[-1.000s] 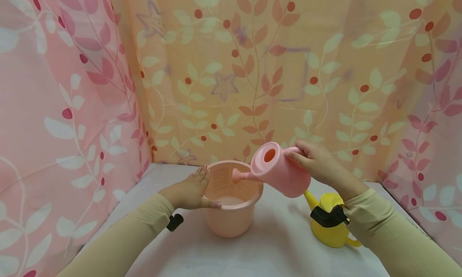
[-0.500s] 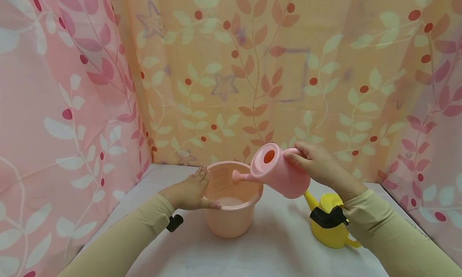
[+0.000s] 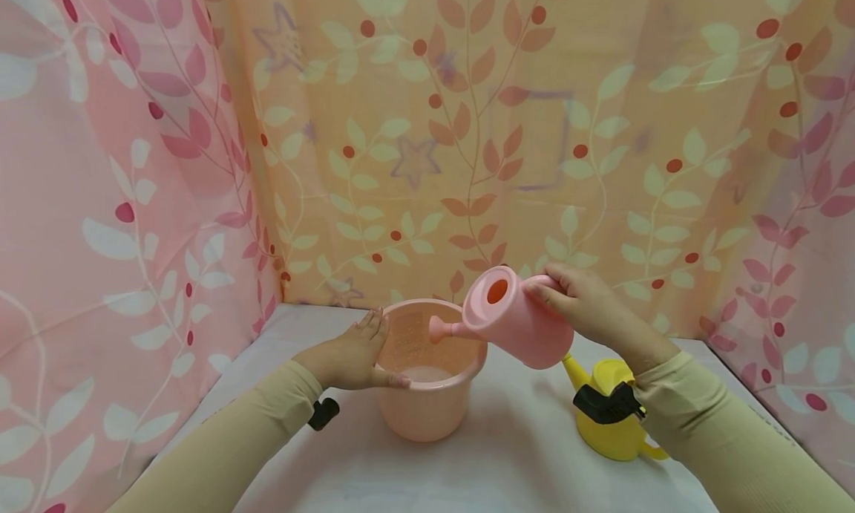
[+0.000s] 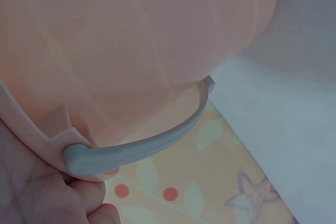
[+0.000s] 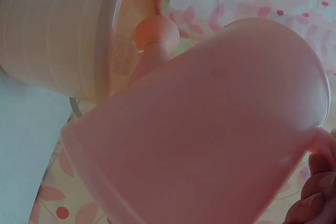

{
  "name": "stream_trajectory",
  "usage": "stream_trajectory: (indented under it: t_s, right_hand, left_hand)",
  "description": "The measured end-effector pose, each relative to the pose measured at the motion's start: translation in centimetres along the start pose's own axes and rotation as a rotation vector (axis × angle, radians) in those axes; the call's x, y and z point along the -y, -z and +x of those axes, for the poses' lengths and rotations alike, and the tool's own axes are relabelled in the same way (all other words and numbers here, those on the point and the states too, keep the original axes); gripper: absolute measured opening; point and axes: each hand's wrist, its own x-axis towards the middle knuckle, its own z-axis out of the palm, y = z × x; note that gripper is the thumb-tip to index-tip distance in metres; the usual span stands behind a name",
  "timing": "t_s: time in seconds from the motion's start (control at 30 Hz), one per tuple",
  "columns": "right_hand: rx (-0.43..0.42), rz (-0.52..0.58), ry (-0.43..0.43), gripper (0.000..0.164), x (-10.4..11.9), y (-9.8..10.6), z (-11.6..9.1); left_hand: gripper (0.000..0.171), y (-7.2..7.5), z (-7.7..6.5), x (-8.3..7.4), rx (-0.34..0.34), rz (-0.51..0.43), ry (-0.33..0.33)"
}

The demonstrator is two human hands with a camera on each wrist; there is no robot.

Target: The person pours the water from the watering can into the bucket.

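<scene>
My right hand (image 3: 588,303) grips the handle of a pink watering can (image 3: 524,324), tilted to the left. Its spout, with a flared rose (image 5: 156,35), reaches over the right rim into a peach-coloured bucket (image 3: 427,413). Inside the bucket, a light, shiny patch shows at the bottom. On the bucket's left rim rests my left hand (image 3: 350,355), fingers laid straight along the edge and thumb on the front rim. A grey bail handle (image 4: 142,150) hangs at the bucket's far side in the left wrist view, beside the palm.
A yellow watering can (image 3: 608,435) stands on the white tabletop (image 3: 467,476) under my right forearm, partly hidden by a black wrist device (image 3: 609,403). Leaf-patterned cloth walls (image 3: 427,127) rise at the back and both sides.
</scene>
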Motion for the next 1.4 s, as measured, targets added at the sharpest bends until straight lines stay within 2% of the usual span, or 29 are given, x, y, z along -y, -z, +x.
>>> stream_trajectory:
  t_s: [0.43,0.87,1.4]
  right_hand:
    - [-0.016,-0.023,0.02,0.028,0.06,-0.05,-0.04]
    - [0.008,0.009,0.009,0.03,0.04,0.06,0.1]
    - [0.001,-0.017,-0.002,0.029,0.06,0.05,0.14]
  left_hand:
    - [0.12,-0.06,0.09,0.07,-0.001,-0.007,0.01]
    - [0.119,-0.11,0.12,0.12,-0.002,-0.007,-0.005]
    - [0.118,0.17,-0.08,-0.02,0.0,-0.014,0.0]
